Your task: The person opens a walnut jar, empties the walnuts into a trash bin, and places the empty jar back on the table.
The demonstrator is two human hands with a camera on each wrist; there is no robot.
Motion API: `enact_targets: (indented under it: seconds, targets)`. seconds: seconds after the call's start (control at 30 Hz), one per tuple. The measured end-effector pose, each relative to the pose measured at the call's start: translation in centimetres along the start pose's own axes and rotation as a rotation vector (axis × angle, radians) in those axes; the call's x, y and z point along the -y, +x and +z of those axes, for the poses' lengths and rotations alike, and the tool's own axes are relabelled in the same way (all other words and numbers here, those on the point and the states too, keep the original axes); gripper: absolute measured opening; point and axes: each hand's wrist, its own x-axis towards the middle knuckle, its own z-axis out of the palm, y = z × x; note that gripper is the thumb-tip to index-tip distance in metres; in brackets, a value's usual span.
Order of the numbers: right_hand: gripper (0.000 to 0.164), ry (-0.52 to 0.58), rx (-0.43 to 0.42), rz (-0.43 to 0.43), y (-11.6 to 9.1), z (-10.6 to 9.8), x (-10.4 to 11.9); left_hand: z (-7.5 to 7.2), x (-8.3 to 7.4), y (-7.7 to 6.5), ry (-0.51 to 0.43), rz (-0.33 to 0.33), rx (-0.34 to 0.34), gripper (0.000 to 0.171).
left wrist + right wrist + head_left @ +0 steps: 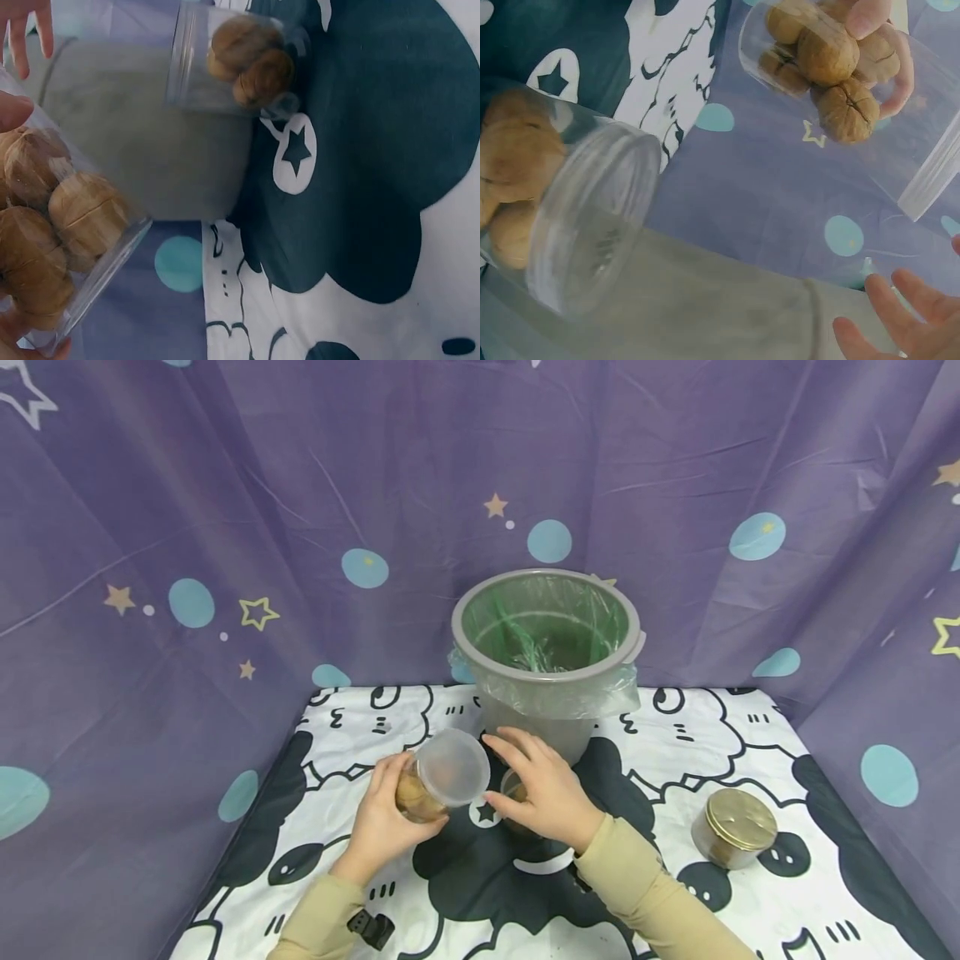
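My left hand (386, 818) grips a clear plastic jar (105, 266) holding several walnuts (829, 56), fingers and thumb around its sides. This jar is tilted above the cloth, and a translucent lid (453, 767) covers its upper end. Just right of that lid is my right hand (547, 789), its fingers spread apart and nothing between them. A second clear jar with walnuts (240, 60) stands on the cloth below the right hand, which partly hides it in the head view. Its thick clear rim (604, 217) shows in the right wrist view.
Behind the hands stands a grey bin (543, 693) lined with a thin clear green bag (525, 635). A jar with a gold lid (741, 818) sits at the right on the black-and-white patterned cloth (697, 735). Purple curtains (420, 468) surround the table.
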Motion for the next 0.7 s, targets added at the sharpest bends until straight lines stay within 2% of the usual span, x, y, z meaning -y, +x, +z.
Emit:
enact_targets:
  seconds: [0.13, 0.3, 0.47, 0.7]
  targets:
    - [0.072, -0.002, 0.009, 0.004, 0.0, -0.4, 0.5, 0.1, -0.8, -0.2, 0.037, 0.054, 0.014, 0.095]
    - [0.085, -0.019, 0.059, 0.050, 0.1, -0.7, 1.1, 0.4, -1.4, -0.3, 0.095, 0.114, 0.030, 0.095]
    - [0.089, -0.054, 0.066, 0.077, 0.0, -0.6, 1.4, 0.9, -1.7, -0.3, 0.140, 0.184, 0.021, 0.094]
    - [0.088, -0.089, 0.049, 0.054, -0.1, -0.4, 1.4, 1.5, -2.2, -0.5, 0.202, 0.209, 0.022, 0.094]
